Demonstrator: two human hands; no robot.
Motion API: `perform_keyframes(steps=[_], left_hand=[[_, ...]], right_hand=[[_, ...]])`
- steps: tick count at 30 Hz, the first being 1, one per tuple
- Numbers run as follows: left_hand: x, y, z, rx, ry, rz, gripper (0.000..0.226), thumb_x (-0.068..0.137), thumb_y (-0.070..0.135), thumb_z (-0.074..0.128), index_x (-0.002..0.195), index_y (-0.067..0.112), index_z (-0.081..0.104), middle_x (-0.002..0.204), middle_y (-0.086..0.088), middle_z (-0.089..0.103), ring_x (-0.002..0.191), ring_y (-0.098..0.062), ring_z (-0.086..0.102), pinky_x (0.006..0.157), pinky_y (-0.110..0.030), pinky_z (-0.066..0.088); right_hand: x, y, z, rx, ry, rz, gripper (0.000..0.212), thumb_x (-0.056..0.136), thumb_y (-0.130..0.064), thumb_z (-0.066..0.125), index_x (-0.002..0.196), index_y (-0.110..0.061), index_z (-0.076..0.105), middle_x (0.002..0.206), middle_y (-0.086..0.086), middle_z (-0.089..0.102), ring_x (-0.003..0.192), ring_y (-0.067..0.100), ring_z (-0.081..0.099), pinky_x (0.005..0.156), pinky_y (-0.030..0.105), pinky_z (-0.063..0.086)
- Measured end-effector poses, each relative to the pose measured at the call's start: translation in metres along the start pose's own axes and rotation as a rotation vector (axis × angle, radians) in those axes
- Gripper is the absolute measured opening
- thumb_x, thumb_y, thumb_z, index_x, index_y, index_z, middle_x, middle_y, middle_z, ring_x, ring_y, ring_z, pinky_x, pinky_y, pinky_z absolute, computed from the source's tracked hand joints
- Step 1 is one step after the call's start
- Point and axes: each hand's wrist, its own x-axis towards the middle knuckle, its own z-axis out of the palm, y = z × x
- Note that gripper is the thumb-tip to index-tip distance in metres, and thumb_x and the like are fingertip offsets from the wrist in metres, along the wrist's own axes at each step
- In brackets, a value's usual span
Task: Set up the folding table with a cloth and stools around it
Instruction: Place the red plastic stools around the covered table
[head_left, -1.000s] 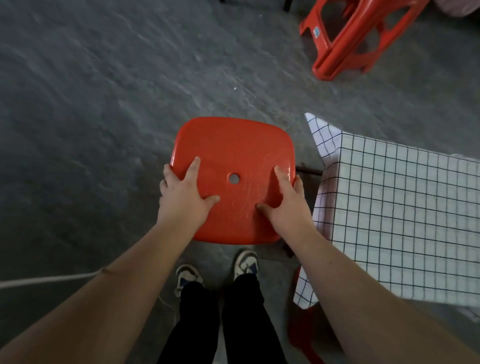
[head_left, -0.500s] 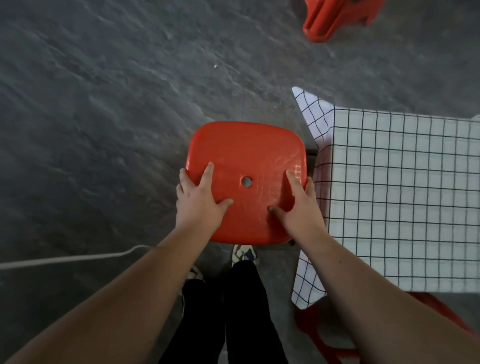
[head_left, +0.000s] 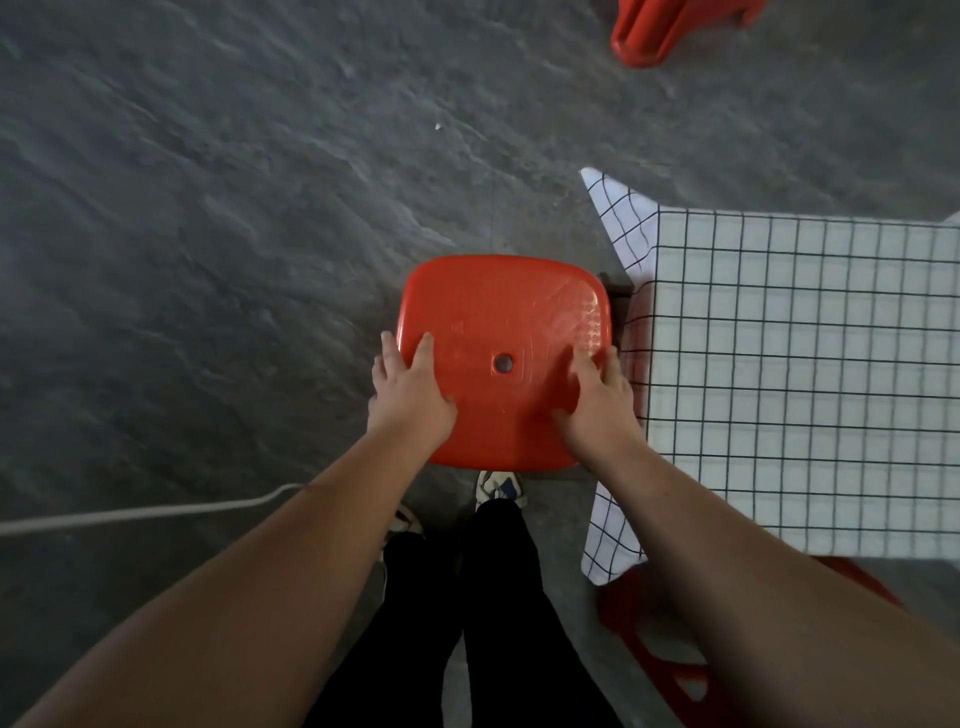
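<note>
A: Where is the red stool (head_left: 501, 332) sitting?

B: It is standing on the grey floor (head_left: 208, 234), just to the left of the table's near-left corner. Its seat is facing up, with a small round hole in the middle.

A: And what are the hands doing?

B: Both are lying on the seat's near half. The left hand (head_left: 410, 400) is resting on the left side, fingers spread and fairly straight, the outer ones reaching past the seat's left edge. The right hand (head_left: 597, 405) is resting on the right side, fingers likewise spread and pointing away. Whether either is curling under the rim, I cannot tell.

A: The table?

B: A white cloth (head_left: 805, 374) with a dark grid is covering it, corners hanging down at the left. Another red stool (head_left: 675, 649) is showing under the near edge, and a third one (head_left: 670, 26) is lying far off on the right.

A: Anything else?

B: A pale cord (head_left: 130, 514) is running across the floor on the left.
</note>
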Motion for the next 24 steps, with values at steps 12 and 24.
perform_keyframes(steps=[12, 24], left_hand=[[-0.164, -0.009, -0.212, 0.071, 0.323, 0.337, 0.064, 0.088, 0.024, 0.056, 0.148, 0.022, 0.035, 0.148, -0.003, 0.046, 0.141, -0.025, 0.033, 0.116, -0.048, 0.029], [-0.134, -0.076, -0.402, 0.006, 0.461, 0.418, 0.063, 0.094, 0.027, 0.055, 0.152, 0.021, 0.031, 0.157, -0.006, 0.034, 0.147, -0.029, 0.021, 0.119, -0.047, 0.022]], right_hand=[[-0.162, -0.134, -0.131, -0.023, 0.157, -0.34, 0.071, 0.09, -0.021, 0.062, 0.153, -0.018, 0.03, 0.161, 0.014, 0.023, 0.149, 0.032, 0.014, 0.121, 0.044, 0.015], [-0.185, -0.315, -0.135, -0.175, 0.325, -0.428, 0.073, 0.089, -0.025, 0.062, 0.154, -0.024, 0.028, 0.162, 0.009, 0.025, 0.149, 0.027, 0.018, 0.119, 0.04, 0.019]])
